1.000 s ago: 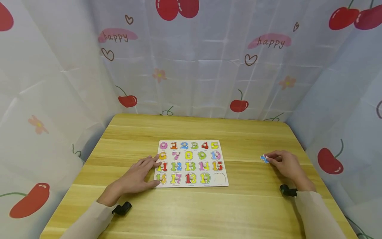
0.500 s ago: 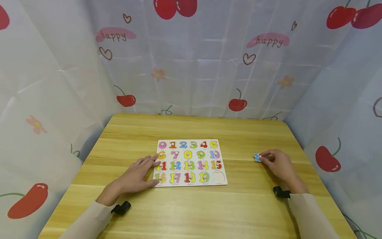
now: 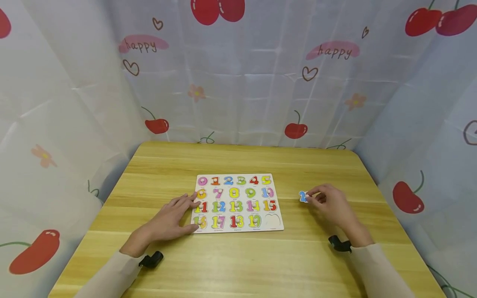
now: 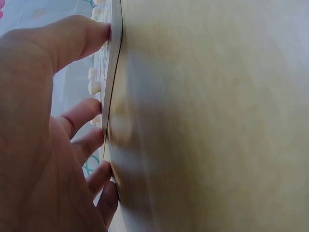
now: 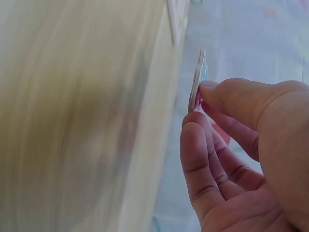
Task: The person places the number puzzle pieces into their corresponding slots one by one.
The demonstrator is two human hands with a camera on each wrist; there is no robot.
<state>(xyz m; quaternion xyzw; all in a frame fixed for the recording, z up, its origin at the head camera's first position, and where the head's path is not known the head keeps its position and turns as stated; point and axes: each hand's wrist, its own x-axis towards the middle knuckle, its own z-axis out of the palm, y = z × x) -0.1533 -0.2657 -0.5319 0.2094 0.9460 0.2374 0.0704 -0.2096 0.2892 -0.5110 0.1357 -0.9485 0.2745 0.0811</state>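
Observation:
A white wooden number puzzle board [image 3: 279, 213] lies on the table, with rows of colourful knobbed numerals in it and one bare recess at its lower right corner. My left hand [image 3: 167, 219] rests on the board's left edge, fingers spread; in the left wrist view its thumb [image 4: 91, 36] touches the board near its edge. To the right of the board, my right hand [image 3: 331, 207] pinches a number puzzle piece [image 3: 302, 196] showing a blue 2. The right wrist view has the piece [image 5: 197, 79] edge-on between thumb and fingers, apart from the tabletop.
The wooden table [image 3: 238, 265] has rounded far corners. Behind it and at both sides hang white curtains [image 3: 238, 82] printed with cherries and hearts. A black wrist camera [image 3: 152, 260] is on the left wrist, another black camera [image 3: 340, 243] on the right.
My right hand has moved left toward the board, carrying the pinched puzzle piece, whose blue 2 has turned more upright. My left hand has stayed on the board's left edge.

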